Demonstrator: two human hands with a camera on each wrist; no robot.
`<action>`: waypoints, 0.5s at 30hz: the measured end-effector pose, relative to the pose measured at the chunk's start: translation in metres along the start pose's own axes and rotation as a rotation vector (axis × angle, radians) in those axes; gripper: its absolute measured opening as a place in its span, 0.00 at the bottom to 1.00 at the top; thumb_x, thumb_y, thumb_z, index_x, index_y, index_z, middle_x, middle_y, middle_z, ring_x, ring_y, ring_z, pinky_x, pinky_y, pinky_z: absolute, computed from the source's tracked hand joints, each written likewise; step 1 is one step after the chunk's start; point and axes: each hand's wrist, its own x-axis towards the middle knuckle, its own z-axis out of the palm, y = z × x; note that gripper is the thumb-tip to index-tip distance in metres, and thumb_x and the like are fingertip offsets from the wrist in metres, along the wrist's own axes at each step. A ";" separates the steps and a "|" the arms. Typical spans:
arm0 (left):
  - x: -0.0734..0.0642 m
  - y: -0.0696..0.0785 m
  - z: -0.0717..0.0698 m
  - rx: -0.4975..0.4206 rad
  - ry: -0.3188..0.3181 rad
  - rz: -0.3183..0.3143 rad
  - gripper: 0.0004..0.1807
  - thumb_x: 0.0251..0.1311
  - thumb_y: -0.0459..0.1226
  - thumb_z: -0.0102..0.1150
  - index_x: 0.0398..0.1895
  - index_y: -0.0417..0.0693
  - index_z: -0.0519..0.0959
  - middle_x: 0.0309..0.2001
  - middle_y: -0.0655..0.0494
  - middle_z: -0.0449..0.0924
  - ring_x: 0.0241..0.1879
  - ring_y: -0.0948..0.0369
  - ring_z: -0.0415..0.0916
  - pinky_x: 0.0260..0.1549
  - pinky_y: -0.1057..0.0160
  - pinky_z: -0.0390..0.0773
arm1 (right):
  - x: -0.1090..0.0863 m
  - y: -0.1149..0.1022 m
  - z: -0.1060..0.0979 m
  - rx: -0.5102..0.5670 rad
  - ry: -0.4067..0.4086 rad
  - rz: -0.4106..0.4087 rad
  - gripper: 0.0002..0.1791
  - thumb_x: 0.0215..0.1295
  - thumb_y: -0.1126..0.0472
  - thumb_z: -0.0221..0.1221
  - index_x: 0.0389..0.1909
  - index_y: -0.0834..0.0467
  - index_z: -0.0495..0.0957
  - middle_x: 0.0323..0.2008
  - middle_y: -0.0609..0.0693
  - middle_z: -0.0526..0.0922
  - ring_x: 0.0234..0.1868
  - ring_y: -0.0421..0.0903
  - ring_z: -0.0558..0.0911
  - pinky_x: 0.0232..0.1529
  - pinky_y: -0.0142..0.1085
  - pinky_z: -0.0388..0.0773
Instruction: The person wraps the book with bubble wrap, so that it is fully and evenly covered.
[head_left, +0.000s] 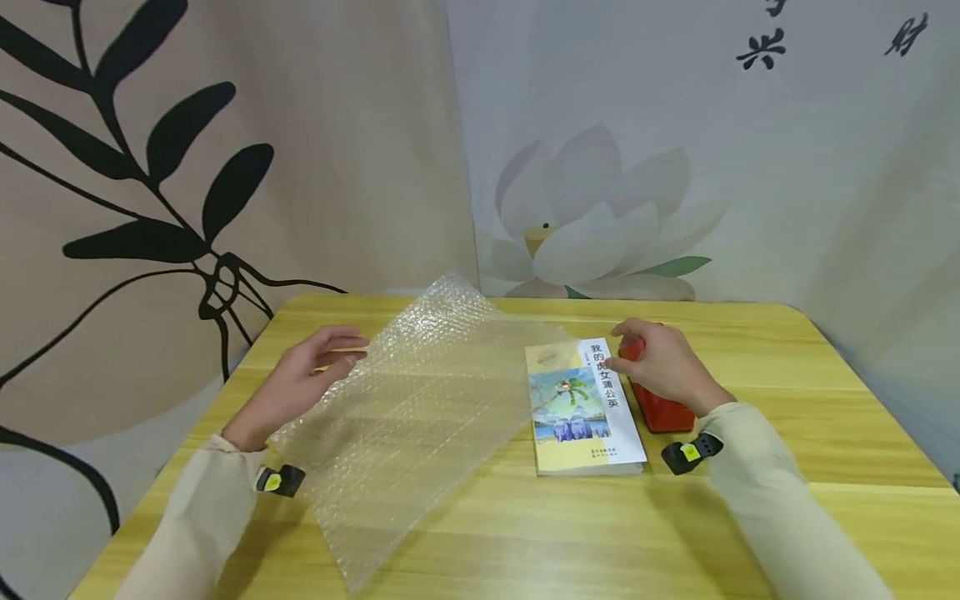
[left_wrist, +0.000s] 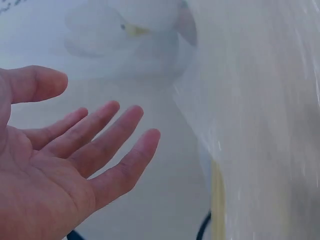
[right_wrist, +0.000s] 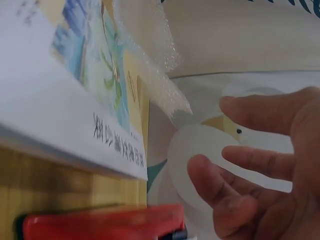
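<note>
Lying across the yellow table (head_left: 750,517) in the head view, a sheet of bubble wrap (head_left: 420,417) is seen with its far corner overlapping the left edge of a paperback book (head_left: 581,408). The left hand (head_left: 307,379) is held flat-fingered at the sheet's left edge, gripping nothing. The right hand (head_left: 663,367) is poised with loosely spread fingers over a red object (head_left: 660,410) beside the book; no grasp can be made out.

In the left wrist view, the left hand (left_wrist: 65,160) is shown palm-up, fingers straight, apart from the bubble wrap (left_wrist: 260,115).

In the right wrist view, the right hand (right_wrist: 260,180) is shown relaxed and empty, above the red object (right_wrist: 100,222), near the book (right_wrist: 75,100).

The wrapping is judged barely begun: sheet laid out, book unwrapped. The next move is judged to call for the book being centred on the sheet.
</note>
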 end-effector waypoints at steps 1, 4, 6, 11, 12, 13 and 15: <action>0.001 0.004 0.002 -0.038 -0.013 -0.005 0.24 0.76 0.38 0.48 0.72 0.44 0.63 0.67 0.43 0.74 0.65 0.43 0.74 0.53 0.70 0.81 | -0.003 0.001 -0.002 0.003 0.002 0.006 0.25 0.64 0.55 0.65 0.58 0.63 0.76 0.49 0.63 0.83 0.41 0.54 0.79 0.40 0.43 0.81; 0.004 0.011 0.009 -0.130 -0.050 -0.014 0.24 0.77 0.39 0.47 0.73 0.45 0.62 0.69 0.45 0.71 0.68 0.44 0.71 0.56 0.66 0.81 | -0.010 0.005 -0.007 0.024 0.004 0.032 0.25 0.65 0.55 0.65 0.58 0.63 0.76 0.51 0.63 0.82 0.39 0.52 0.79 0.35 0.38 0.80; 0.006 0.014 0.014 -0.174 -0.072 -0.012 0.25 0.77 0.39 0.46 0.73 0.44 0.61 0.70 0.44 0.70 0.69 0.43 0.69 0.58 0.63 0.81 | -0.014 0.009 -0.009 0.030 0.004 0.052 0.25 0.64 0.56 0.65 0.59 0.64 0.75 0.51 0.64 0.81 0.39 0.52 0.79 0.34 0.35 0.79; 0.010 0.015 0.024 -0.231 -0.105 -0.041 0.24 0.77 0.38 0.47 0.72 0.45 0.62 0.71 0.44 0.68 0.71 0.43 0.68 0.60 0.58 0.80 | -0.023 0.015 -0.013 0.057 0.011 0.066 0.24 0.64 0.57 0.66 0.57 0.65 0.76 0.48 0.64 0.82 0.38 0.51 0.79 0.32 0.33 0.79; 0.011 0.016 0.026 -0.240 -0.109 -0.046 0.24 0.77 0.39 0.47 0.72 0.46 0.63 0.71 0.45 0.68 0.71 0.44 0.68 0.61 0.57 0.80 | -0.024 0.017 -0.014 0.062 0.012 0.072 0.24 0.64 0.57 0.66 0.57 0.65 0.76 0.48 0.63 0.83 0.37 0.50 0.79 0.32 0.33 0.79; 0.012 0.016 0.028 -0.249 -0.112 -0.044 0.23 0.77 0.38 0.47 0.72 0.46 0.63 0.71 0.44 0.68 0.71 0.43 0.68 0.61 0.55 0.80 | -0.026 0.018 -0.015 0.064 0.014 0.075 0.24 0.64 0.57 0.66 0.56 0.65 0.76 0.47 0.63 0.83 0.36 0.50 0.78 0.31 0.33 0.78; 0.015 0.016 0.032 -0.265 -0.119 -0.042 0.23 0.77 0.38 0.47 0.71 0.46 0.64 0.71 0.43 0.68 0.71 0.43 0.68 0.62 0.52 0.79 | -0.028 0.021 -0.017 0.058 0.019 0.088 0.24 0.64 0.57 0.66 0.56 0.65 0.76 0.46 0.62 0.82 0.35 0.49 0.78 0.29 0.33 0.78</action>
